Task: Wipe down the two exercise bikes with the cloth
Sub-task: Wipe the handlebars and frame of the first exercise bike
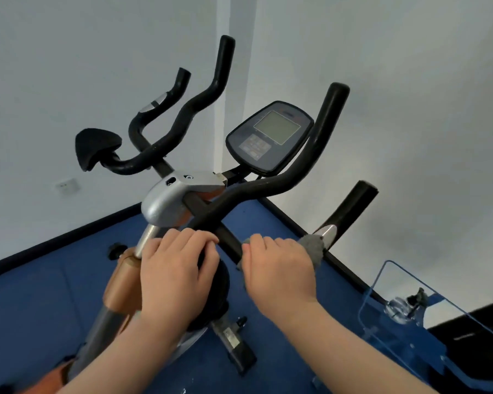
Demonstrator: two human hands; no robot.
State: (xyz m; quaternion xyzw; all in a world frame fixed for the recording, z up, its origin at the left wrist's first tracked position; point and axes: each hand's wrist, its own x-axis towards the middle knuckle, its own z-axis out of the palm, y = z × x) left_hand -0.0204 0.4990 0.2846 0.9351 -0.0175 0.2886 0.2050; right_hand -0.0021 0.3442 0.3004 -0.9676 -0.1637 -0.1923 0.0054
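White walls meet in a corner (pixel 234 81) at 12 o'clock, with a dark skirting strip (pixel 69 237) along their foot and a socket plate (pixel 67 185) low on the wall at 9 o'clock. Below them spreads a blue floor (pixel 40 302), seamed like matting.

At the centre stands a bike (pixel 165 203) with a silver stem cap and an orange post collar. Its black handlebar (pixel 268 184) curves up toward 1 o'clock, and a dark console (pixel 269 136) with a grey screen sits just beside that bar. A second bike's handlebar (pixel 182 115) and black pad (pixel 97 147) rise behind, toward 10 o'clock.

The left hand (pixel 174 274) lies over the bar's near end beside the stem, fingers curled down across it. The right hand (pixel 279 274), at 5 o'clock from the stem, is clamped around a grey cloth (pixel 313 247) wrapped on the lower bar; the cloth shows past the knuckles, touching a silver sensor plate (pixel 326 233) on the grip.

At 4 o'clock a clear blue-tinted panel (pixel 404 282) stands on the floor, with small metal fittings visible through it. A black foot bar (pixel 239 354) of the bike rests on the floor at 6 o'clock.
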